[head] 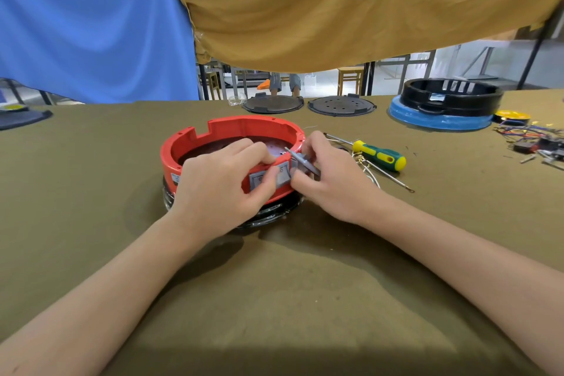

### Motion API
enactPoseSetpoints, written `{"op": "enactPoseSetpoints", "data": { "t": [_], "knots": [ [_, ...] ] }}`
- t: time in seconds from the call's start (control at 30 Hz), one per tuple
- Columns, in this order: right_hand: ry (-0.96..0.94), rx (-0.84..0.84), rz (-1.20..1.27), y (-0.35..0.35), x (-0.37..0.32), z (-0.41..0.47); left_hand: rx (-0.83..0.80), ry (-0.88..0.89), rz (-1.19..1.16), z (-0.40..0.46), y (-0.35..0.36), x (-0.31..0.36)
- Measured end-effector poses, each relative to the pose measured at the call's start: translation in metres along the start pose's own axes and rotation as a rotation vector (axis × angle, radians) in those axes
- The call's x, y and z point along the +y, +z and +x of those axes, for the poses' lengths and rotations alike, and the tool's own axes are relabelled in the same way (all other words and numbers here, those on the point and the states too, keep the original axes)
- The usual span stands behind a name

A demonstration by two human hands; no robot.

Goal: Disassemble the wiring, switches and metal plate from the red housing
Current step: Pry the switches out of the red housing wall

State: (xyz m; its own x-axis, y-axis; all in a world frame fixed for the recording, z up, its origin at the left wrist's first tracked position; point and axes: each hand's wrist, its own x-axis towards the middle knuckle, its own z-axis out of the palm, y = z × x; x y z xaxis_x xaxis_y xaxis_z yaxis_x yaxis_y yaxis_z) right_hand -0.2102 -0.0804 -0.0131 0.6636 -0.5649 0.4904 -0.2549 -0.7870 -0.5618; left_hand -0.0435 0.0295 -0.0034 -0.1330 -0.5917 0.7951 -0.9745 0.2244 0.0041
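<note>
A small grey switch is pinched between the curled right fingers at the rim of the red housing, seemingly just freed, though its seat is hidden. The left hand is curled over the near wall, thumb pressed on the switches left there. The housing should be held braced while each switch is squeezed and eased outward. Both forearms are stretched across the table.

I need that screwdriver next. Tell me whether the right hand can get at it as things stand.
Probably yes, once freed. The screwdriver lies bare on the table just beyond the right hand, nothing across it, but its fingers now pinch a grey switch.
</note>
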Motion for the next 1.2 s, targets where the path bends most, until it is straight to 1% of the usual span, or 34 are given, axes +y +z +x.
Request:
{"op": "enactPoseSetpoints", "data": {
  "t": [0.07, 0.13, 0.2, 0.3, 0.4, 0.5, 0.6, 0.7, 0.83, 0.93, 1.03, 1.2],
  "knots": [
    [0.011, -0.023, 0.021, -0.008, 0.002, -0.002, -0.021, -0.016, -0.023, 0.000, -0.002, -0.006],
    [0.024, -0.004, 0.089, -0.016, 0.005, -0.003, -0.059, -0.044, -0.069, -0.001, -0.006, -0.014],
    [0.034, 0.026, 0.140, -0.025, 0.009, -0.001, -0.115, -0.063, -0.109, 0.000, -0.012, -0.023],
    [0.008, 0.005, 0.143, -0.033, 0.010, 0.001, -0.202, -0.064, -0.122, 0.003, -0.017, -0.031],
    [-0.054, 0.013, 0.122, -0.037, 0.009, 0.002, -0.200, -0.085, -0.049, 0.003, -0.013, -0.025],
    [-0.066, 0.037, 0.163, -0.042, 0.010, 0.004, -0.223, -0.096, 0.033, 0.004, -0.008, -0.020],
    [-0.045, 0.027, 0.209, -0.047, 0.014, 0.005, -0.276, -0.099, -0.053, 0.007, -0.012, -0.028],
    [-0.008, -0.036, 0.271, -0.050, 0.017, 0.004, -0.329, -0.125, -0.151, 0.007, -0.018, -0.038],
    [0.018, -0.105, 0.285, -0.045, 0.016, 0.002, -0.337, -0.202, -0.261, 0.003, -0.018, -0.043],
    [0.003, -0.113, 0.245, -0.036, 0.015, 0.001, -0.351, -0.259, -0.339, 0.002, -0.016, -0.040],
    [-0.035, -0.099, 0.134, -0.029, 0.013, 0.001, -0.334, -0.237, -0.340, 0.001, -0.014, -0.036],
    [-0.051, -0.073, 0.049, -0.022, 0.011, 0.002, -0.320, -0.228, -0.321, 0.002, -0.013, -0.035]
  ]
}}
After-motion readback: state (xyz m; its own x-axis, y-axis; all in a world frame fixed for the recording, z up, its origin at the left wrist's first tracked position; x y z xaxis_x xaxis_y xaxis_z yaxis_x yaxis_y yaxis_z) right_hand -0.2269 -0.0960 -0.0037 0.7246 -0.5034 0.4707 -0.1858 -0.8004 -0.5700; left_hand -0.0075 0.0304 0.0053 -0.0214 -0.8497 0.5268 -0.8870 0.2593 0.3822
